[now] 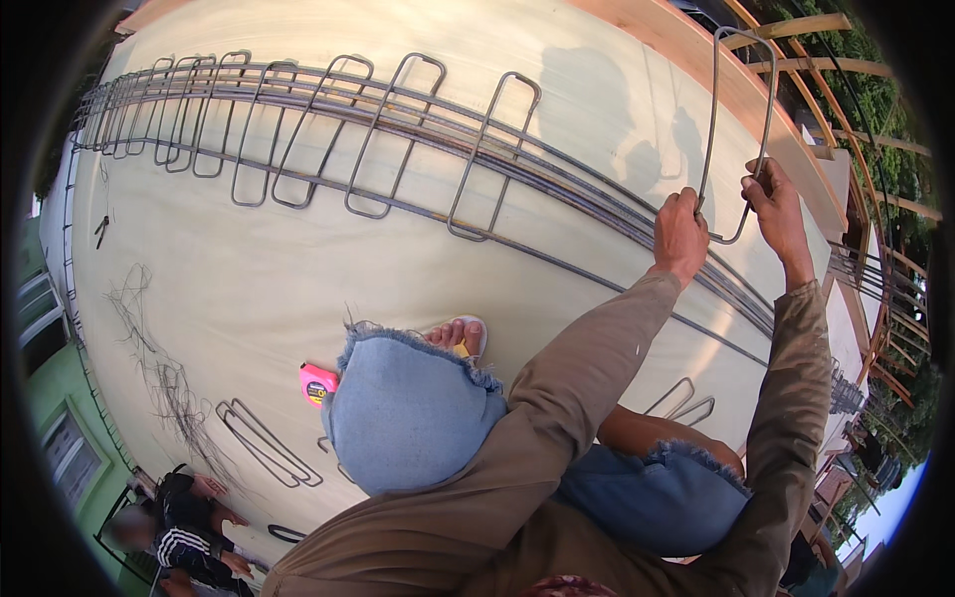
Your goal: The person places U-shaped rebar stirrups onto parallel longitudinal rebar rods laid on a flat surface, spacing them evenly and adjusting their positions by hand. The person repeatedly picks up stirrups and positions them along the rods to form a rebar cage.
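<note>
My left hand [681, 239] is closed around the lower left corner of a rectangular bent steel stirrup [711, 119]. On its right side, my right hand [779, 214] pinches the same stirrup between thumb and fingers. The stirrup stands tilted up over a bundle of long steel rebars [587, 187], at their right part. Farther left, several more stirrups [466, 184] are hooked around these bars in a spaced row. A single lower rebar [572, 274] runs along their near side. Whether the held stirrup touches the bars is hidden behind my left hand.
A pink tape measure [316, 383] lies beside my knee. Loose stirrups [269, 443] rest on the pale panel floor [269, 308], near scattered tie wire [164, 378] and pliers [101, 231]. A wooden edge board [686, 60] borders the far side. Another person [189, 537] is at lower left.
</note>
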The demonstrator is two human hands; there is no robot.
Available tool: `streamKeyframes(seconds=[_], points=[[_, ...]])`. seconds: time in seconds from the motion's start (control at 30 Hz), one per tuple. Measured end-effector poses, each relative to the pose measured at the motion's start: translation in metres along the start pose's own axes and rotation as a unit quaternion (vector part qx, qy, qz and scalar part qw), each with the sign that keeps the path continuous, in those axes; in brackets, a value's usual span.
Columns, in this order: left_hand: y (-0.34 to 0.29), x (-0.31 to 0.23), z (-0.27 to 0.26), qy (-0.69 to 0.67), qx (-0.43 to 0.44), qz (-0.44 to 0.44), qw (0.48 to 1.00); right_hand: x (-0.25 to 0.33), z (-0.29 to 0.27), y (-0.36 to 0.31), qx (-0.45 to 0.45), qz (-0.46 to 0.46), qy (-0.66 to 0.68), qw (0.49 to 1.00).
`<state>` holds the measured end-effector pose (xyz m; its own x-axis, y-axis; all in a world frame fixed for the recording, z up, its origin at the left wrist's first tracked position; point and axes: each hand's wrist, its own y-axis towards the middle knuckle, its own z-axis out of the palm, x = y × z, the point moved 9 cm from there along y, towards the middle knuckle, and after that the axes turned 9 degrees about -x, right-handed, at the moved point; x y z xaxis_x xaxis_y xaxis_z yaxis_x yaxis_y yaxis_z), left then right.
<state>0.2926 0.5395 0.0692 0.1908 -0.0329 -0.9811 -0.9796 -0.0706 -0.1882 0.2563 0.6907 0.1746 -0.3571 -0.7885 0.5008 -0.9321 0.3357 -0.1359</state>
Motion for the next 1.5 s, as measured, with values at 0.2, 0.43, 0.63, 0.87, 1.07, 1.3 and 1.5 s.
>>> streamKeyframes(seconds=[0.2,0.43,0.63,0.87,1.07,1.3,1.5], points=[[0.047,0.034,-0.015,0.131,-0.002,0.074,0.989,-0.022,0.034,0.050,-0.007,0.005,0.192,0.981],[0.094,0.071,-0.059,0.313,0.033,0.073,0.946,-0.040,0.143,0.077,0.053,0.014,0.305,0.951],[0.127,0.075,-0.046,0.384,0.059,0.094,0.917,-0.063,0.166,0.104,0.019,0.038,0.382,0.923],[0.143,0.086,-0.022,0.439,0.079,0.045,0.894,-0.084,0.179,0.121,0.059,0.099,0.398,0.910],[0.124,0.065,-0.023,0.317,0.125,-0.019,0.940,-0.078,0.144,0.102,0.067,0.027,0.493,0.867],[0.062,0.057,0.003,0.042,0.268,-0.159,0.949,-0.078,0.162,0.044,0.136,0.076,0.539,0.828],[0.020,0.064,0.018,0.008,0.255,-0.219,0.942,-0.111,0.160,0.015,-0.007,0.118,0.405,0.907]])
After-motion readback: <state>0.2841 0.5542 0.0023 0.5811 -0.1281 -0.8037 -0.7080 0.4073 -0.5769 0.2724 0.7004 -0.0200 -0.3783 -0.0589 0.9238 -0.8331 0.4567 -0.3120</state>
